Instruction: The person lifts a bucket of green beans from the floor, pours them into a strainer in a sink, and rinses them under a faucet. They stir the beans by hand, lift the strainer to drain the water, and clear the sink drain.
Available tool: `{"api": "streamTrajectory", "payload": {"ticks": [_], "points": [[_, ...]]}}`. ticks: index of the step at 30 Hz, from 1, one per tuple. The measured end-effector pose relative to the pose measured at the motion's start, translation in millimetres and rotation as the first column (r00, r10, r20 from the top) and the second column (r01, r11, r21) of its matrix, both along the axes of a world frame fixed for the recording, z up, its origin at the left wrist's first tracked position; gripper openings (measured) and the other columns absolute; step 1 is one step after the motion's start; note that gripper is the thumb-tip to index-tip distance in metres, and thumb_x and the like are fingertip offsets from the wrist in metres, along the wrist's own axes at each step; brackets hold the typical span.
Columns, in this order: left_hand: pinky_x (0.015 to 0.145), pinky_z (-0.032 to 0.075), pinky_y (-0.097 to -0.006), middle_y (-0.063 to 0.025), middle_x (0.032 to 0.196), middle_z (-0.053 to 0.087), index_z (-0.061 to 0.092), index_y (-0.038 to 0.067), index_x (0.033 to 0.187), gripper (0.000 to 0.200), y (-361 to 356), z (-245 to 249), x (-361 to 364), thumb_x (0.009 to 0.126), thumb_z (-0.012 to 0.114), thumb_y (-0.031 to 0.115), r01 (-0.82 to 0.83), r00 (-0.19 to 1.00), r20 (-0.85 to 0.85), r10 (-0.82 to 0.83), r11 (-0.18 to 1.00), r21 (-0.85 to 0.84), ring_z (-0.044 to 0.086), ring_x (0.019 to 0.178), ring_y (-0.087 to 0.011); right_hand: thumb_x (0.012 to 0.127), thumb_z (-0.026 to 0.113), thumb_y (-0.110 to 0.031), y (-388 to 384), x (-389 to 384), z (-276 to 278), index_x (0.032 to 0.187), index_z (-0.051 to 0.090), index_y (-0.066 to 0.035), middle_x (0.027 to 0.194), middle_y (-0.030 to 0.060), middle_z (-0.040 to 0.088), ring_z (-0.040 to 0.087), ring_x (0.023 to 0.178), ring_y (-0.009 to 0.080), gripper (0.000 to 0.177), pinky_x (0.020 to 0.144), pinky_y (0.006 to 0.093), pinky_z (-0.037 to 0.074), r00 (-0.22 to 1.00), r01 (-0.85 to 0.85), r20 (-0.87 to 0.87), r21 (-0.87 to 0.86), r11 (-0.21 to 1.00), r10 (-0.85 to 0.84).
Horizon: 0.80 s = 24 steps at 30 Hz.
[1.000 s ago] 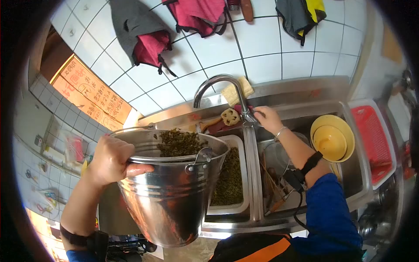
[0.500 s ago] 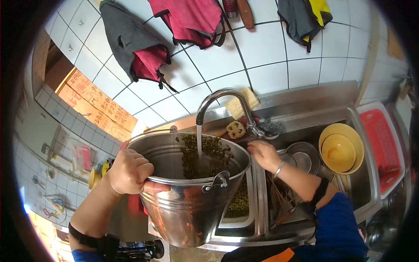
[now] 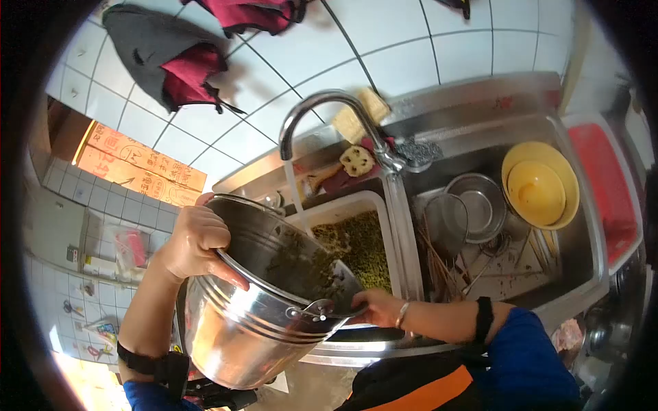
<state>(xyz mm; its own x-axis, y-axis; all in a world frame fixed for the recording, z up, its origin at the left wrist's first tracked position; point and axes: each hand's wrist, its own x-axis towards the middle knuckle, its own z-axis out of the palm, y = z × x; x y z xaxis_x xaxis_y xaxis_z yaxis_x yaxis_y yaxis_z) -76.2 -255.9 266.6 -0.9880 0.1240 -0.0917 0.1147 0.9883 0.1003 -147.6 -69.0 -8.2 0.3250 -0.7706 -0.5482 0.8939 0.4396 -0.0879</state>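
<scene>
**Clerk:** Item one?

**Me:** Steel bucket [image 3: 267,301]. It is held off the counter, tipped over the left sink basin, with its mouth turned toward the white tub [image 3: 343,201]. Contents: wet chopped greens [image 3: 301,264], clinging to the inner wall and gathered at the lower lip.

**Clerk:** Holds on it?

**Me:** Two. My left hand [image 3: 195,243] is clamped on the high side of the rim, fingers curled down the outside wall. My right hand [image 3: 375,308] is closed on the low side of the rim, just beside the handle lug. There is a bracelet [image 3: 401,314] on that wrist.

**Clerk:** Above it?

**Me:** A curved faucet [image 3: 322,109], with its spout over the bucket's mouth. A thin stream of water [image 3: 296,195] runs from it down into the bucket.

**Clerk:** Beneath it?

**Me:** The white tub sits in the left basin, partly under the bucket's lip, and holds more of the same greens.

**Clerk:** Further out?

**Me:** A slice of lotus root [image 3: 358,161] lies by the faucet base, and a sponge [image 3: 360,116] behind the neck. The right basin holds a metal bowl [image 3: 480,202] and stacked yellow bowls [image 3: 541,192]. A red basket [image 3: 606,185] is at the far right. Cloths [image 3: 171,61] hang on the tiled wall.
</scene>
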Motion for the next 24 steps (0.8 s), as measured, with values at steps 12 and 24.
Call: {"api": "streamTrajectory", "payload": {"ticks": [12,24], "points": [[0.044,0.028,-0.0307,-0.0057,0.041,0.033,0.032,0.009,0.04,0.057,11.6,-33.4,-53.6,0.037,0.074,0.048,0.127,0.913,0.376,-0.157,0.987,0.102,0.039,0.042,-0.0252,0.081,0.031,-0.001,2.3,110.5,-15.1,0.088,0.042,0.011,0.1,0.0231,0.046,0.051,0.092,0.032,0.017,0.091,0.0402,0.039,0.662,0.059,0.749,-0.01,0.998,-0.031],[0.042,0.03,-0.0337,-0.0084,0.042,0.04,0.043,0.007,0.041,0.055,33.3,-57.6,-107.4,0.047,0.064,0.058,0.235,0.721,0.657,-0.222,0.97,0.07,0.042,0.042,-0.0272,0.081,0.042,-0.007,-0.1,135.2,-6.6,0.104,0.04,0.008,0.104,0.0192,0.048,0.052,0.093,0.0291,0.028,0.086,0.0385,0.044,0.589,0.009,0.808,-0.043,0.999,0.029]]}}
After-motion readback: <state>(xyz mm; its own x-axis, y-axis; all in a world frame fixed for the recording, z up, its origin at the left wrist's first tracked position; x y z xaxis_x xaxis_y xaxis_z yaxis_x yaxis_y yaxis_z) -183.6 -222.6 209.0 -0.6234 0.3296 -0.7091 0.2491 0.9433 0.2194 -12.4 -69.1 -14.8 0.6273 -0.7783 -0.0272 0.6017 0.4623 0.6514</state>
